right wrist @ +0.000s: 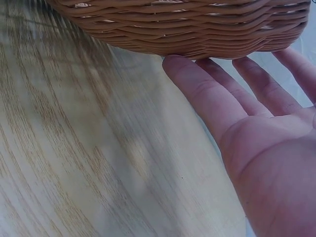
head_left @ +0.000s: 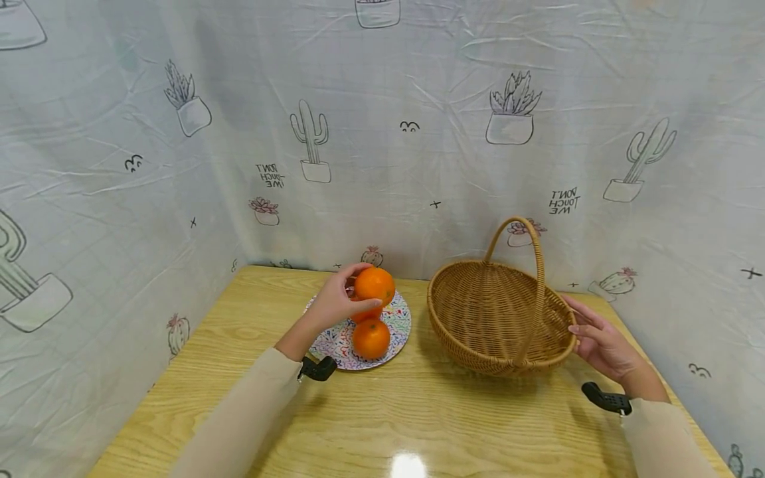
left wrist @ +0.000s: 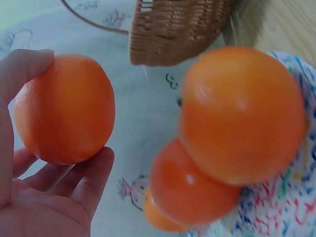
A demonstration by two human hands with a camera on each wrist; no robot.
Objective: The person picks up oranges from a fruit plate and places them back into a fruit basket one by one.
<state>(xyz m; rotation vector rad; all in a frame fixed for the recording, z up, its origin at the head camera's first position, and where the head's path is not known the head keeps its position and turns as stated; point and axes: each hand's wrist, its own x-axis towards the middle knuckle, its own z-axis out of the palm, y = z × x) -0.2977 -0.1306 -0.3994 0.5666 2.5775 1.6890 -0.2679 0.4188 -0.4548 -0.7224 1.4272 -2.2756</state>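
Note:
My left hand (head_left: 337, 297) holds an orange (head_left: 374, 286) above the plate, thumb on one side and fingers under it in the left wrist view. Below it, a second orange (head_left: 366, 312) shows partly hidden. A third orange (head_left: 371, 338) lies nearer on the round plate (head_left: 402, 322), which has a colourful squiggle pattern. My right hand (head_left: 605, 345) touches the right side of a wicker basket (head_left: 487, 302) with an arched handle. Fairly straight fingers reach its woven side in the right wrist view, while the thumb tip rests at the rim.
The basket stands right of the plate on a wood-grain table (head_left: 382, 425), tilted with its hollow toward me. Behind both hangs a pale curtain (head_left: 370, 186) printed with potted cacti, also running along the left and right sides.

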